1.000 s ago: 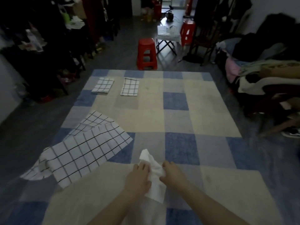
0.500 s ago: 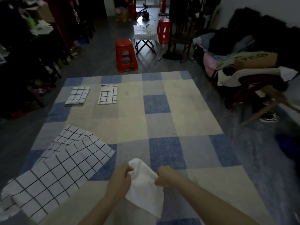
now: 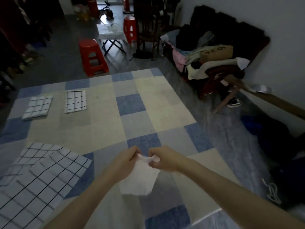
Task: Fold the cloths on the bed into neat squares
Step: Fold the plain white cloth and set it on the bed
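White cloth (image 3: 140, 180): plain, held up above the near middle of the bed (image 3: 158, 100), its top edge bunched between the two hands, the rest hanging down in a loose, uneven flap. Lower edge ragged in outline; blur hides any fold lines.

Left hand (image 3: 126, 160): fingers curled, pinching the cloth's upper left corner. Right hand (image 3: 162, 158): fingers curled, pinching the upper right part of the same edge. Hands close together, nearly touching, with a short strip of cloth stretched between them. Both forearms bare, reaching in from the bottom of the view.

Bed cover: big checks of blue, grey and cream.

Large grid-pattern cloth (image 3: 38, 182): white with dark lines, spread unfolded at the near left of the bed, just left of the left forearm, far corner slightly lifted or rumpled.

Two folded cloths at the far left of the bed, side by side but apart: folded grey-lined cloth (image 3: 37, 107) on the outside, folded black-lined cloth (image 3: 75, 101) to its right. Both lie flat as neat rectangles.

Beyond the bed's far edge: red stool (image 3: 93, 57) on the dark floor, small folding table (image 3: 111, 33) behind it. To the right, against the wall, a heap of clothes (image 3: 209, 55).
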A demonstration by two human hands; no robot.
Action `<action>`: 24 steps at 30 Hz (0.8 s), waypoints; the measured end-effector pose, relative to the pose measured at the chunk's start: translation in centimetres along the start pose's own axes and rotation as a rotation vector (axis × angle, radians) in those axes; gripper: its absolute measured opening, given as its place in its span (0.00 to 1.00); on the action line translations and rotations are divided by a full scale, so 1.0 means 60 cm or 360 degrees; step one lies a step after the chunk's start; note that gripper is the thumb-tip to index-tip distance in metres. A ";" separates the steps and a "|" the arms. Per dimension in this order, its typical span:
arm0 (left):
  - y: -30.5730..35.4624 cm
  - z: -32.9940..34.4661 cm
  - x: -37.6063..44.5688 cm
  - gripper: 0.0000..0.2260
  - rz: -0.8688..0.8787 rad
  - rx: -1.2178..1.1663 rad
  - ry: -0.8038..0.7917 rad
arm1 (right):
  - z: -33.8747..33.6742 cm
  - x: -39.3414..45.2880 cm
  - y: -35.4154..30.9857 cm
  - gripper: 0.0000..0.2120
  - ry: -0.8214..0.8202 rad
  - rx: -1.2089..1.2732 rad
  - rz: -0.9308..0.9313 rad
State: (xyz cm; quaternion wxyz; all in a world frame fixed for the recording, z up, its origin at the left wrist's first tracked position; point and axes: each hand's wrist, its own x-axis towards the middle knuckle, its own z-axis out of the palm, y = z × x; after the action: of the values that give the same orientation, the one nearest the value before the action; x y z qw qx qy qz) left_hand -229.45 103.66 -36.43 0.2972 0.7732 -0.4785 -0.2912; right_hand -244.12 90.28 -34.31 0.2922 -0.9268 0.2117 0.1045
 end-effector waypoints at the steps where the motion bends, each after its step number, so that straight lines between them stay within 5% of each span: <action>1: -0.001 -0.002 0.010 0.09 -0.0007 0.0064 0.0037 | -0.006 -0.007 0.007 0.06 0.0000 0.0044 0.0040; 7: 0.012 -0.012 0.042 0.07 0.0048 0.0234 -0.0093 | -0.046 -0.013 0.031 0.17 -0.0182 0.0076 0.0318; 11: 0.023 -0.054 0.060 0.10 0.0154 0.0637 -0.0392 | -0.074 0.002 0.041 0.13 -0.0264 0.0083 0.0447; 15: 0.041 -0.102 0.090 0.06 0.0308 0.0523 0.0188 | -0.113 0.017 0.038 0.13 0.0313 0.0115 0.0341; 18: 0.044 -0.123 0.073 0.15 0.0571 0.0473 0.0561 | -0.114 0.011 0.029 0.11 0.0645 0.0028 0.0023; 21: 0.013 -0.102 0.035 0.18 0.0880 0.0730 0.0665 | -0.070 -0.012 0.027 0.09 0.0855 -0.0216 -0.0275; 24: -0.049 -0.042 0.000 0.17 0.0971 0.0903 0.0522 | 0.002 -0.032 0.049 0.11 0.0679 -0.0389 -0.0380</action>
State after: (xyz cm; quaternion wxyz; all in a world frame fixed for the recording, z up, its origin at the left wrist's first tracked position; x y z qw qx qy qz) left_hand -225.91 105.17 -36.93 0.2175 0.6837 -0.6921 0.0790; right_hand -247.16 88.84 -35.26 0.1372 -0.9746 0.1434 -0.1036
